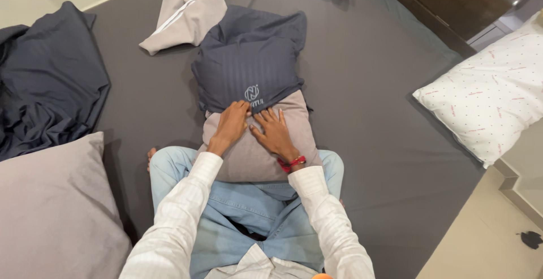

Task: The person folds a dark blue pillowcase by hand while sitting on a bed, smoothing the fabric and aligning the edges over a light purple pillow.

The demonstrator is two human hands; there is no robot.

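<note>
A taupe pillow (257,154) lies on my knees, its far half inside a dark navy striped pillowcase (249,67). My left hand (231,125) has its fingers curled at the open hem of the pillowcase, gripping its edge. Beside it, my right hand (275,133), with a red band at the wrist, lies flat with fingers spread on the bare pillow just below the hem. Both hands are close together at the middle of the pillow.
I sit on a bed with a dark grey sheet (373,98). A crumpled navy sheet (48,75) lies at left, a taupe pillow (54,211) at lower left, a beige pillowcase (186,10) at the top, and a white dotted pillow (489,95) at right.
</note>
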